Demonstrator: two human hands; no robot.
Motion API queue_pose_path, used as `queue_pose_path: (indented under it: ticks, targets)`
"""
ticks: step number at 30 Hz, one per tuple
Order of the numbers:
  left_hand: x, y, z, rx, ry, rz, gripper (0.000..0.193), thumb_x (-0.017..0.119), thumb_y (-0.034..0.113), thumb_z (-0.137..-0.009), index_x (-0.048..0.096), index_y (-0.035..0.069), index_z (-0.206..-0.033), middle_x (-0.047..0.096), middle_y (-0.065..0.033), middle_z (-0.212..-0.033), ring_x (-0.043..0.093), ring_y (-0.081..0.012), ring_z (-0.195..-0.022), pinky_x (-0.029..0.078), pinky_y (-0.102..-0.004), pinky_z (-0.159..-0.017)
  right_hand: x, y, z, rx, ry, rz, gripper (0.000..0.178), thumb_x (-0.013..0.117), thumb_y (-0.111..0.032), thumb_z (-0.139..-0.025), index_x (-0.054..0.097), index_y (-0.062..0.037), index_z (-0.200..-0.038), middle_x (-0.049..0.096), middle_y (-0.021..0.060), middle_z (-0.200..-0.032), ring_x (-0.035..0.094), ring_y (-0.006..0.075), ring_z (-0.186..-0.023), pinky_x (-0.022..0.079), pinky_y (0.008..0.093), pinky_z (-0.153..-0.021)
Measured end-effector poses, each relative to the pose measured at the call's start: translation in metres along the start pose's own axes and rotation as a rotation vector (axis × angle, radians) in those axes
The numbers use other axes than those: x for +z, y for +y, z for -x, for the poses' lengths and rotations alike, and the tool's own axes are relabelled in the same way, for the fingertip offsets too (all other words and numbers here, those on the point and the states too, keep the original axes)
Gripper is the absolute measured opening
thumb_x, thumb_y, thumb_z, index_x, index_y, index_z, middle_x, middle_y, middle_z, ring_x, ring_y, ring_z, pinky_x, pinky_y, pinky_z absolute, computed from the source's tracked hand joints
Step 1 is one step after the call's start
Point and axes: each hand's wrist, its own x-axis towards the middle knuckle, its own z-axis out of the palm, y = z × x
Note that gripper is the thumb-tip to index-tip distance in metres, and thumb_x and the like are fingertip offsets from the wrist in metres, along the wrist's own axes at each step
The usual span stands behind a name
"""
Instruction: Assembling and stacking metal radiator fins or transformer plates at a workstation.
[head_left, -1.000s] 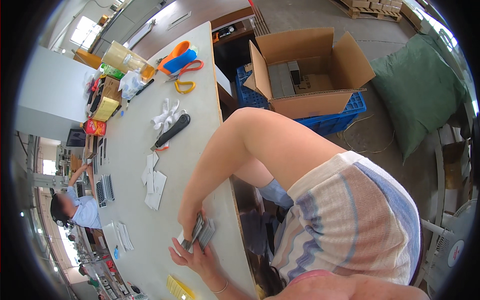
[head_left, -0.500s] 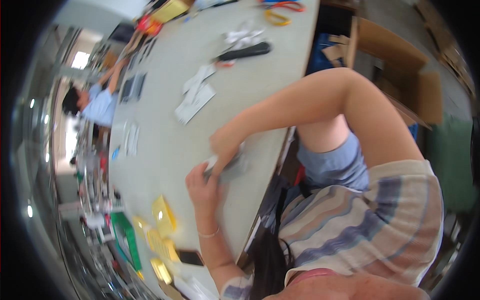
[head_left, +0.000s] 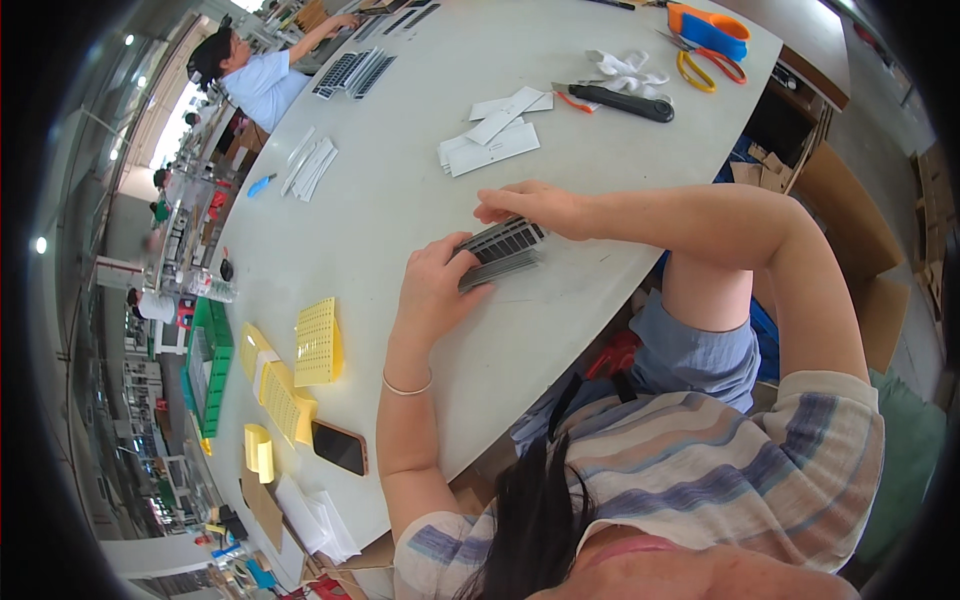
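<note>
A stack of narrow strips with dark rectangular panels in pale frames (head_left: 503,241) stands on edge on the table. My left hand (head_left: 437,290) is closed round its left end, fingers over the far side and thumb on the near side. Along the far right end lies my right hand (head_left: 540,207), fingers stretched out and touching the strips; its thumb is hidden. Grey strip edges below the stack look blurred. Just beyond the hands are several loose white labelled strips (head_left: 492,147).
A black utility knife (head_left: 625,102), white gloves (head_left: 628,72), scissors (head_left: 700,68) and an orange-blue tape roll (head_left: 708,30) lie at the far right. Yellow perforated cards (head_left: 318,342), a phone (head_left: 340,447) and a green tray (head_left: 209,368) are at left. Another person (head_left: 258,80) works across the table.
My hands, blurred and close together before, have drawn apart along the stack, which now shows between them. The right hand's fingers have straightened. The whole view has shifted and sharpened.
</note>
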Motion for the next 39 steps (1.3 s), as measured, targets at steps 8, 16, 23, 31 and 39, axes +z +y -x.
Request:
queue_pose_path:
  ticks: [8, 16, 23, 31, 39]
  targets:
    - [0.003, -0.005, 0.005, -0.015, 0.194, -0.012, 0.054, 0.086, 0.024, -0.057, 0.054, 0.008, -0.098, 0.062, -0.0075, -0.103, 0.058, -0.0265, -0.089, 0.041, -0.0383, -0.083, 0.019, 0.008, -0.002, -0.052, -0.226, -0.204, 0.063, 0.051, -0.054, -0.091, 0.052, -0.0035, -0.129, 0.053, 0.0096, -0.125, 0.045, 0.0172, -0.12, 0.033, 0.03, -0.104]
    - [0.01, -0.024, 0.008, -0.154, 0.12, -0.173, 0.056, 0.083, 0.045, -0.053, 0.058, 0.01, -0.088, 0.059, -0.005, -0.079, 0.058, -0.0227, -0.078, 0.038, -0.0366, -0.077, -0.059, -0.016, -0.043, -0.44, 0.039, 1.071, 0.068, 0.064, -0.041, -0.085, 0.042, -0.0047, -0.138, 0.05, 0.0139, -0.134, 0.042, 0.0288, -0.128, 0.033, 0.0378, -0.107]
    - [0.005, -0.031, 0.017, -0.215, 0.062, -0.229, 0.065, 0.077, 0.059, -0.056, 0.06, 0.01, -0.095, 0.062, -0.0071, -0.087, 0.059, -0.0249, -0.09, 0.039, -0.044, -0.08, -0.09, -0.034, -0.086, -0.348, -0.048, 1.622, 0.08, 0.065, -0.045, -0.081, 0.034, -0.0024, -0.141, 0.033, 0.0147, -0.148, 0.031, 0.0319, -0.136, 0.028, 0.0459, -0.11]
    - [0.018, -0.026, 0.014, -0.202, 0.046, -0.261, 0.07, 0.07, 0.067, -0.061, 0.058, 0.009, -0.098, 0.059, -0.0064, -0.088, 0.055, -0.0237, -0.09, 0.037, -0.0386, -0.081, -0.079, -0.044, -0.09, -0.439, -0.004, 1.592, 0.055, 0.069, -0.025, -0.08, 0.048, -0.0038, -0.126, 0.048, 0.0141, -0.13, 0.043, 0.0319, -0.12, 0.033, 0.0417, -0.104]
    - [0.018, -0.028, 0.017, -0.2, 0.069, -0.283, 0.069, 0.07, 0.067, -0.061, 0.058, 0.009, -0.096, 0.058, -0.0051, -0.084, 0.055, -0.0214, -0.084, 0.037, -0.0361, -0.075, -0.06, -0.061, -0.106, -0.296, 0.037, 1.424, 0.056, 0.073, -0.024, -0.072, 0.053, -0.0064, -0.121, 0.051, 0.0148, -0.123, 0.044, 0.0322, -0.12, 0.036, 0.0387, -0.101]
